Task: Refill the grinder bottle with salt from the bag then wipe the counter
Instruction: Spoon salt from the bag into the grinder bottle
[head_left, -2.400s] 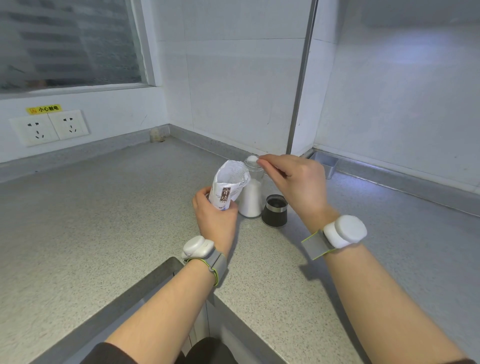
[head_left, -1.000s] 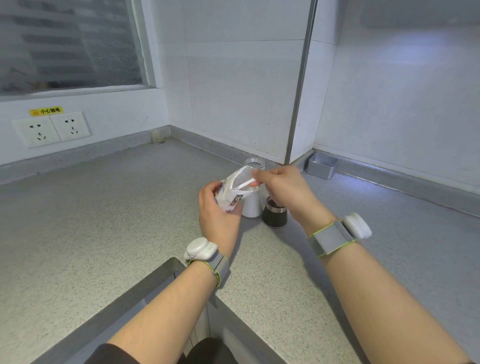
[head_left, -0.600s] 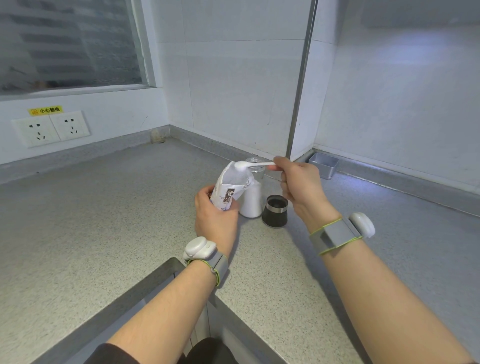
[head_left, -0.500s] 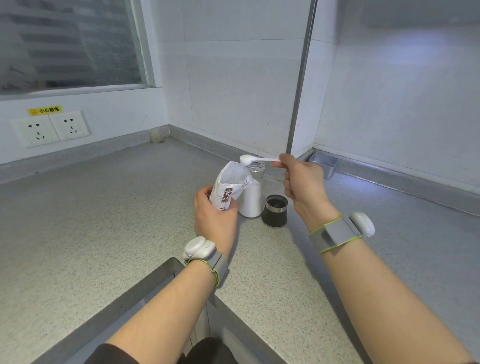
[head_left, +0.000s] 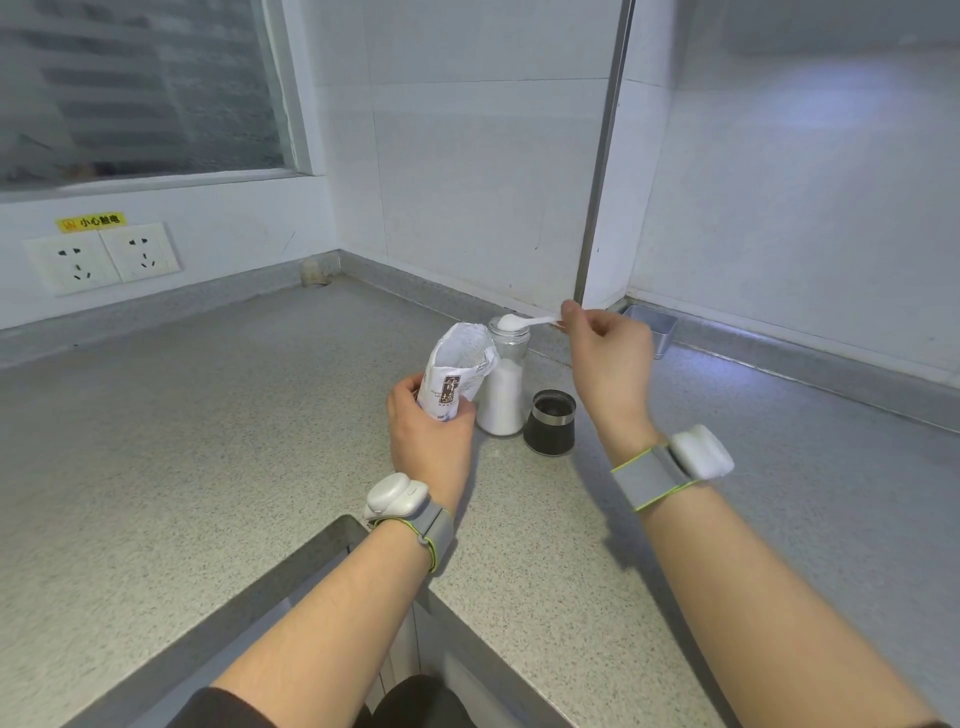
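The left hand (head_left: 431, 436) was wrapped around the open salt bag (head_left: 457, 369), upright on the counter (head_left: 208, 441) at the grinder bottle's (head_left: 504, 395) 9 o'clock. The right hand (head_left: 608, 364) pinched a white spoon (head_left: 524, 323), heaped with salt, over the bottle's mouth. The black grinder top (head_left: 550, 423) sat at its 3 o'clock.

The left hand (head_left: 431, 434) is covering the lower part of the salt bag (head_left: 460, 358), the bag is hiding the grinder bottle (head_left: 505, 400) along its left side, the right hand (head_left: 608, 364) is concealing the handle end of the spoon (head_left: 522, 322), and the bottom edge is cutting off both forearms.
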